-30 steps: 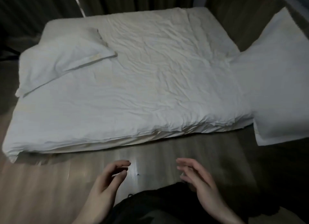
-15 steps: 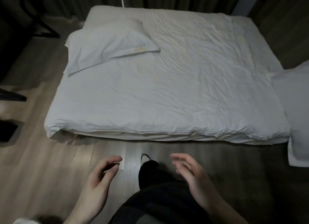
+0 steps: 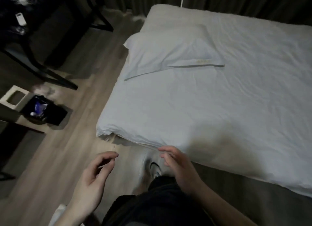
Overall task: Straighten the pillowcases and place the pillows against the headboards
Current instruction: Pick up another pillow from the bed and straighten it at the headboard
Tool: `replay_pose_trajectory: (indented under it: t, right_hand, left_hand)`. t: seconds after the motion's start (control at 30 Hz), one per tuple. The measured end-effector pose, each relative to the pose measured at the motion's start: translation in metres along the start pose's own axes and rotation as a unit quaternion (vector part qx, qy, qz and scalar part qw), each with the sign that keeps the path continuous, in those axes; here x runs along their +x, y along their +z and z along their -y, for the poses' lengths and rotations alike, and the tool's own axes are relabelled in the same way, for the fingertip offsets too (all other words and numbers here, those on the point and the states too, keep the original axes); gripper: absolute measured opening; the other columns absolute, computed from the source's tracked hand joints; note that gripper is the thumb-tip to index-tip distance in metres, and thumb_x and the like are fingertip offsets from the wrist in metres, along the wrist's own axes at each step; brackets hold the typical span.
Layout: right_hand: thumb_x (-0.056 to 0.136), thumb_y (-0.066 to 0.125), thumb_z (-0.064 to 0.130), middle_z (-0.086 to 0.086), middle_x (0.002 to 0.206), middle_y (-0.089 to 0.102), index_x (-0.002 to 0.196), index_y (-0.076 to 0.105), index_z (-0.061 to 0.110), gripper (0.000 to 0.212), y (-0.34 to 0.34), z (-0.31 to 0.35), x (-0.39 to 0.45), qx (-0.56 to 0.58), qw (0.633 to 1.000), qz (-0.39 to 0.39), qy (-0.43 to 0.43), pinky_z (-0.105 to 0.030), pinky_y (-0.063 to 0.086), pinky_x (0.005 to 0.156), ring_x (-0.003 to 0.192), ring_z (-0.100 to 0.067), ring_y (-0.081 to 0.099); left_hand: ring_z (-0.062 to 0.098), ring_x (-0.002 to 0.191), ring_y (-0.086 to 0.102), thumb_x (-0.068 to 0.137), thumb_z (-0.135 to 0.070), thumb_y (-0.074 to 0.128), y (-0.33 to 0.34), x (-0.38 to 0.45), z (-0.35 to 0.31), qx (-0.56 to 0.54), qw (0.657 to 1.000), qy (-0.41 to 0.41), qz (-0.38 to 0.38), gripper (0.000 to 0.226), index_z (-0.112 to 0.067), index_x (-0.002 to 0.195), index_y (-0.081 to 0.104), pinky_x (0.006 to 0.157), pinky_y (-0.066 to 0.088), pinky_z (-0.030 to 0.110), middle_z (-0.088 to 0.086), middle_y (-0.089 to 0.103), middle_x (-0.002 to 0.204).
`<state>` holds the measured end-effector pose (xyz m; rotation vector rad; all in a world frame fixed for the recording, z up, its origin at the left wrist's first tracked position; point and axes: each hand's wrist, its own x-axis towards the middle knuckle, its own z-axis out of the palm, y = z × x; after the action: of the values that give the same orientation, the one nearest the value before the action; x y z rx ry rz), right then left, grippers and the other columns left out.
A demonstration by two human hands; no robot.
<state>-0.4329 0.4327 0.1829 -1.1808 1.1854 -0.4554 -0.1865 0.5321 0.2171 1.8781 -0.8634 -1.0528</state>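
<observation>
as the view is swinging left compared with a second ago, the rumpled white fabric pillow (image 3: 170, 54) is now lying nearer, at the bed's far-left corner. left hand (image 3: 92, 180) and right hand (image 3: 177, 166) are hanging loosely curled, holding nothing; approach likely underway.

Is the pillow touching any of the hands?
Apart. In the head view the pillow lies far up the bed, while the left hand and right hand hover empty near the bed's bottom edge, with wide sheet between.
</observation>
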Motion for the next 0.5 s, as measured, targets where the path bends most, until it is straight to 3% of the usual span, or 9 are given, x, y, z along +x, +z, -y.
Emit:
replay_pose_trajectory:
  t: [0.07,0.13,0.23,0.33,0.43,0.5]
  right_hand:
    - [0.099,0.056,0.034,0.009,0.117,0.071,0.109,0.070,0.038,0.018,0.020,0.017,0.026,0.005,1.000,0.008,-0.011,-0.046,0.055,0.095,0.109,-0.014,0.067]
    - [0.100,0.058,0.032,0.008,0.117,0.071,0.110,0.071,0.034,0.017,0.034,0.029,0.047,0.018,1.000,0.009,-0.010,-0.047,0.055,0.092,0.106,-0.013,0.066]
    - [0.103,0.057,0.031,-0.001,0.114,0.072,0.114,0.070,0.037,0.018,0.052,0.045,0.074,0.014,1.000,-0.003,-0.008,-0.027,0.056,0.085,0.105,-0.013,0.069]
    - [0.100,0.057,0.030,-0.005,0.115,0.072,0.115,0.071,0.030,0.021,0.077,0.057,0.096,0.040,0.998,-0.049,0.002,-0.015,0.054,0.078,0.102,-0.013,0.071]
    - [0.095,0.059,0.043,0.002,0.113,0.073,0.115,0.072,0.033,0.025,0.118,0.064,0.116,0.055,0.993,-0.108,0.007,-0.031,0.056,0.088,0.109,-0.019,0.070]
    - [0.094,0.064,0.049,0.001,0.111,0.074,0.114,0.072,0.035,0.026,0.155,0.070,0.129,0.067,0.986,-0.153,0.016,-0.046,0.054,0.096,0.110,-0.023,0.069]
  left_hand:
    - [0.009,0.113,0.068,0.086,-0.045,0.062,-0.025,0.024,0.000,-0.013,1.000,-0.004,-0.021,0.026,-0.034,0.105,0.076,0.099,0.053,0.031,-0.009,0.073,0.120]
    - [0.011,0.113,0.068,0.092,-0.032,0.064,-0.043,0.048,0.002,-0.030,0.999,-0.008,-0.029,0.017,-0.030,0.105,0.076,0.101,0.050,0.029,-0.008,0.073,0.120]
    - [0.013,0.115,0.066,0.100,-0.014,0.066,-0.065,0.090,0.003,-0.030,0.999,-0.009,-0.018,0.013,-0.021,0.107,0.076,0.097,0.049,0.019,-0.007,0.074,0.119]
    - [0.011,0.113,0.067,0.093,-0.028,0.065,-0.094,0.138,0.004,-0.014,1.000,0.006,0.024,0.019,-0.023,0.107,0.076,0.092,0.048,0.014,-0.005,0.074,0.116]
    - [0.006,0.104,0.068,0.092,-0.029,0.063,-0.132,0.188,0.002,0.023,0.997,0.040,0.067,0.018,-0.032,0.104,0.076,0.087,0.050,0.018,-0.007,0.074,0.113]
    - [0.003,0.100,0.070,0.097,-0.021,0.065,-0.162,0.221,0.002,0.042,0.993,0.055,0.096,0.019,-0.036,0.102,0.075,0.082,0.050,0.013,-0.008,0.075,0.109]
